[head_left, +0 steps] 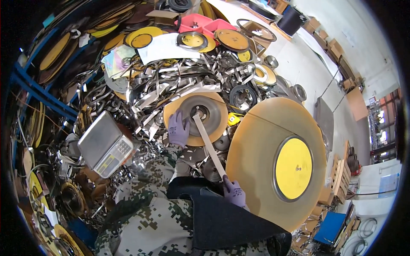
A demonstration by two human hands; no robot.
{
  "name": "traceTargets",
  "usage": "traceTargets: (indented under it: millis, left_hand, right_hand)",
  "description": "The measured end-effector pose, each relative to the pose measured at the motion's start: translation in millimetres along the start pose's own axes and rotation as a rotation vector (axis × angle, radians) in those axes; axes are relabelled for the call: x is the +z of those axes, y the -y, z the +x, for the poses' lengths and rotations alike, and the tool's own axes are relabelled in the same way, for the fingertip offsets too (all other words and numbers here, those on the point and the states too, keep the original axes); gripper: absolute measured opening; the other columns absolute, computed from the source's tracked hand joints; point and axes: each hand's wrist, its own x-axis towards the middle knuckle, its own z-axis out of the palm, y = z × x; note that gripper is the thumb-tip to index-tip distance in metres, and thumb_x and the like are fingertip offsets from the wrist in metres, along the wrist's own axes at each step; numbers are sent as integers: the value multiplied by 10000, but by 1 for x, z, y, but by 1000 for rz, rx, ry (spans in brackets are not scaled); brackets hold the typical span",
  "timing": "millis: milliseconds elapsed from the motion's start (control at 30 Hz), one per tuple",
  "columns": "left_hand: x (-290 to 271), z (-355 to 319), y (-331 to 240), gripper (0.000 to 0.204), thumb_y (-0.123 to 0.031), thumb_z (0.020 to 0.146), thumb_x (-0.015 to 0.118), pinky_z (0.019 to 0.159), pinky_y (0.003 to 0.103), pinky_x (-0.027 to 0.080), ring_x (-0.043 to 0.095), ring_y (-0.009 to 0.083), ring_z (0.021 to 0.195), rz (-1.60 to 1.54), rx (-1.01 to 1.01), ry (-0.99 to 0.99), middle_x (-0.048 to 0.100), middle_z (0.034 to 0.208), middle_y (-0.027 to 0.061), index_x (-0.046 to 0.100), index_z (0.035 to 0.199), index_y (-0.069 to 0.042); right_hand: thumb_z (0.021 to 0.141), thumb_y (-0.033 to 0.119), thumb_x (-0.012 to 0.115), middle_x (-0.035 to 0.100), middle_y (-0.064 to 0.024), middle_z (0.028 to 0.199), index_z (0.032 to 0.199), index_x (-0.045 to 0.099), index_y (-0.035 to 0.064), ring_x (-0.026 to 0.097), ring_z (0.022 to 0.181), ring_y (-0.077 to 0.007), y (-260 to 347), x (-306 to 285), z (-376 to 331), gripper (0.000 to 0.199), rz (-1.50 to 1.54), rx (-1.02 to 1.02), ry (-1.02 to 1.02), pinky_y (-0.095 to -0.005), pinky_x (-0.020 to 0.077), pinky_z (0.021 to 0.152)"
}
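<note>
My left hand, in a purple glove, rests flat on a grey metal coil wound on a tan disc in the middle of the view. A pale strip runs from the coil's centre down to my right hand, also purple-gloved, which grips the strip's near end. My right hand sits at the left edge of a large tan disc with a yellow centre. Camouflage sleeves cover both forearms.
A silver weighing scale stands at the left. Loose metal strips and several reels pile behind the coil. Red trays and yellow discs lie further back. Blue racking runs along the left.
</note>
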Motion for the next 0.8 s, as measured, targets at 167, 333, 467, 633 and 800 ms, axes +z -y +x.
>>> traceTargets:
  millis: [167,333,467,633,800]
  left_hand:
    - [0,0,1,541,-216,873,574,1104,473,273,391,397,1261,-15,13,-3,415,1392,206,409,1329,23]
    - [-1,-1,0,542,-209,869,578,1100,473,278,391,406,1257,-24,11,-8,416,1391,200,409,1329,22]
    - [1,-1,1,548,-208,867,584,1097,475,281,393,405,1253,10,-9,-8,415,1389,204,406,1335,16]
    - [2,-2,2,553,-205,858,601,1092,485,275,382,408,1255,10,-1,-45,415,1379,209,411,1333,5]
    - [0,1,0,581,-269,825,637,1084,532,252,366,427,1251,73,43,-140,401,1364,232,432,1289,15]
  right_hand:
    - [927,340,523,573,-159,926,1309,510,297,624,765,-372,-2,6,0,385,1,18,9,-490,517,652]
    - [929,350,519,574,-159,915,1313,504,310,622,755,-378,-5,12,0,387,18,-1,-17,-488,518,647]
    - [928,349,522,576,-160,916,1316,498,311,623,756,-378,-3,10,-1,390,-9,18,5,-487,520,653]
    - [924,339,534,582,-160,919,1315,497,316,624,758,-378,5,6,-2,393,-12,27,-10,-482,525,662]
    - [921,332,540,582,-160,917,1315,499,309,623,760,-378,1,13,-5,396,21,28,-19,-482,523,660]
